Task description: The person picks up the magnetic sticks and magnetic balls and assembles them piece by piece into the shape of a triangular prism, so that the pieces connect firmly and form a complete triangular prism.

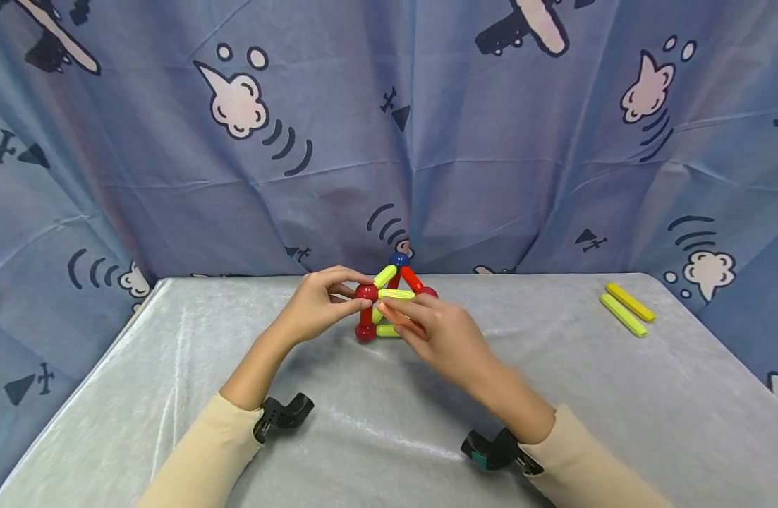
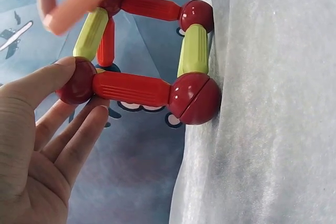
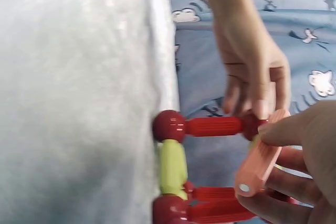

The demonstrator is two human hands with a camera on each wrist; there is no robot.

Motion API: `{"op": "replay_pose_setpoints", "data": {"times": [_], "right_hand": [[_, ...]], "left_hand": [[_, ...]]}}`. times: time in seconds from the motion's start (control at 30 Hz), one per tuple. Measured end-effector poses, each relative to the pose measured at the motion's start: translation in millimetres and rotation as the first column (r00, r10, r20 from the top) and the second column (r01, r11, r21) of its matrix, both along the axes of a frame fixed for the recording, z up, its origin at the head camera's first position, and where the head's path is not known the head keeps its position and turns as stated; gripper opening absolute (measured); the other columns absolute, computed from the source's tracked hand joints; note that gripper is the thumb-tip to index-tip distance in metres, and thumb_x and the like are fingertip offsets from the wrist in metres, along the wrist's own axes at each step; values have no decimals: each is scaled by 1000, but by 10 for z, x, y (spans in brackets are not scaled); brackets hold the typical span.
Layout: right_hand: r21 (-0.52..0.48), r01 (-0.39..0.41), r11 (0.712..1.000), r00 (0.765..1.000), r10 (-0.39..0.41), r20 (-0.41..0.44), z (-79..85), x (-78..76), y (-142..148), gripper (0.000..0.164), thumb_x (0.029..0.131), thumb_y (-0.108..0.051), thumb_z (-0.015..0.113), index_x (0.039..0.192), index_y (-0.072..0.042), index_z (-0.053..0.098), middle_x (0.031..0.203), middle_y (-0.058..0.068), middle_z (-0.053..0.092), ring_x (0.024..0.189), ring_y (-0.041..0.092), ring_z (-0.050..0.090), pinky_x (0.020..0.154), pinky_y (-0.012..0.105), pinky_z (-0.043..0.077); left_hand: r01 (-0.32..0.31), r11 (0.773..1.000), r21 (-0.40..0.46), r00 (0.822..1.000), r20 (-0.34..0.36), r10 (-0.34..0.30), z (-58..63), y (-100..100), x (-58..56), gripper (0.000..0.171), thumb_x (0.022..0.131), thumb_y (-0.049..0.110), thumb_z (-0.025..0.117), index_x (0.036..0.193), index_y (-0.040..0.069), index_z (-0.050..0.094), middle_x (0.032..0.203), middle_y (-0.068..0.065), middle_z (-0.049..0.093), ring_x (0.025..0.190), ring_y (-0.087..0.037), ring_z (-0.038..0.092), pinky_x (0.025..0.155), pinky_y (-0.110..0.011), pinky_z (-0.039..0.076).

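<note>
Head view only, loose rods [image 1: 623,315], right of frame [image 1: 395,294]

I get one yellow stick [image 1: 630,303] and one lime stick [image 1: 623,315] at right in the head view, so two loose, plus one blue ball [image 1: 398,260] near center. Left wrist view's got at least four red balls [image 2: 194,99], three red rods [image 2: 131,88], two lime rods [image 2: 195,51] and one orange stick [image 2: 79,7] upper left.

Blue cloud-print curtain [image 1: 338,92] hanging behind pale cloth-covered table [image 1: 376,430]
</note>
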State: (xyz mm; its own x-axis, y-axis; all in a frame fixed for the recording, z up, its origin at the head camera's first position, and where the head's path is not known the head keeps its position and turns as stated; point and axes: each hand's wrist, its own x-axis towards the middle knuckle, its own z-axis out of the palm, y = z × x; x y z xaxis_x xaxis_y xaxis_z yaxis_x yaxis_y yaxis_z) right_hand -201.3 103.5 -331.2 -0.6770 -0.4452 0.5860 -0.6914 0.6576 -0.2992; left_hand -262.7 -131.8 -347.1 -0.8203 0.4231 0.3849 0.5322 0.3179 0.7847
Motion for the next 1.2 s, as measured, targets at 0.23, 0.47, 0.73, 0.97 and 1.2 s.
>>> {"op": "replay_pose_setpoints", "data": {"times": [0.23, 0.47, 0.73, 0.97, 1.2], "right_hand": [[4, 70, 998, 994, -70, -89, -144, 2, -50, 32, 83, -19, 85, 114, -15, 79, 98, 5, 79, 75, 16, 73, 66, 29, 60], [9, 92, 996, 992, -91, -92, -241, -16, -84, 34, 81, -14, 85, 114, -10, 79, 98, 5, 80, 78, 17, 75, 69, 29, 61], [-13, 116, 993, 980, -117, -162, -287, -64, -88, 27, 81, -21, 86, 104, -9, 79, 84, 2, 77, 61, 10, 64, 55, 20, 52], [-342, 85, 936, 963, -165, -214, -116, -260, 251, 26, 80, -18, 85, 86, -1, 67, 62, 7, 62, 50, 13, 54, 49, 17, 45], [-270, 179, 946, 808, 15, 589, -219, -506, 517, 82, 89, -37, 77, 152, -12, 31, 127, 17, 63, 116, 30, 62, 102, 44, 53]], "left_hand": [[7, 1000, -5, 1000, -26, -7, 6, 14, 2, 29, 90, 16, 78, 118, 13, 74, 117, -5, 72, 97, -21, 76, 82, -27, 62], [11, 1000, 9, 999, -33, -11, -3, 22, 5, 27, 89, 16, 79, 116, 13, 76, 116, -5, 72, 96, -21, 75, 83, -34, 63], [4, 1000, -3, 1000, -18, -4, 1, 20, 12, 28, 89, 17, 79, 117, 13, 76, 117, -6, 72, 96, -23, 75, 84, -38, 63], [8, 1000, -18, 1000, 0, -8, 5, 33, 7, 29, 91, 20, 77, 119, 16, 74, 119, -4, 70, 97, -21, 76, 81, -29, 62], [-7, 1000, -14, 1000, 28, 8, -4, 37, 4, 30, 90, 19, 78, 119, 16, 74, 120, -5, 70, 98, -23, 76, 82, -30, 63]]}}
